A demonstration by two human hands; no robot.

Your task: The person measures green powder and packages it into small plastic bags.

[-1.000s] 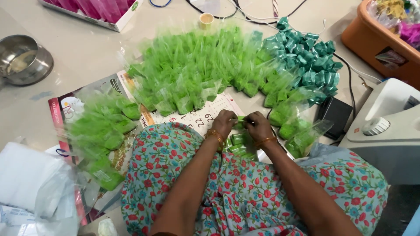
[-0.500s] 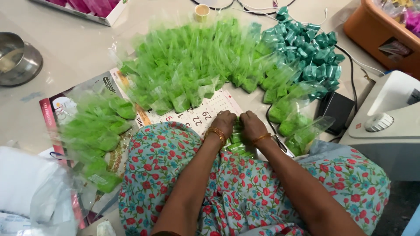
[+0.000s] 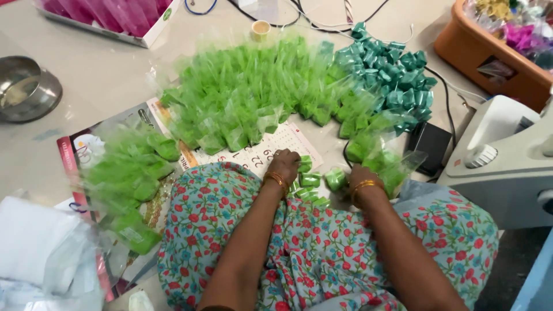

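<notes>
My left hand (image 3: 284, 164) rests knuckles-up at the edge of my flowered lap (image 3: 322, 253), fingers curled down onto a small green packet (image 3: 309, 179); whether I actually grip it I cannot tell. My right hand (image 3: 358, 175) is just beside, fingers bent around another green packet (image 3: 335, 178), which it seems to hold, though the fingertips are hidden. A few more little green packets lie between my wrists on the cloth.

Ahead of my hands a calendar sheet (image 3: 265, 151), white with dark print, lies flat on the floor. Beyond it spreads a wide fan of light-green clear pouches (image 3: 247, 103), packed close together. To their right is a heap of teal bows (image 3: 391, 69), touching the green fan. A second cluster of green pouches (image 3: 132, 178) lies to my left on a glossy printed sheet with a red border (image 3: 69, 155).

Farther off: a white box of pink packets (image 3: 115, 17) at top left, a steel bowl (image 3: 26, 86) at left, an orange tub (image 3: 484, 52) at top right, a grey machine (image 3: 507, 155) at right, and a flat black box (image 3: 429, 147) beside it.
</notes>
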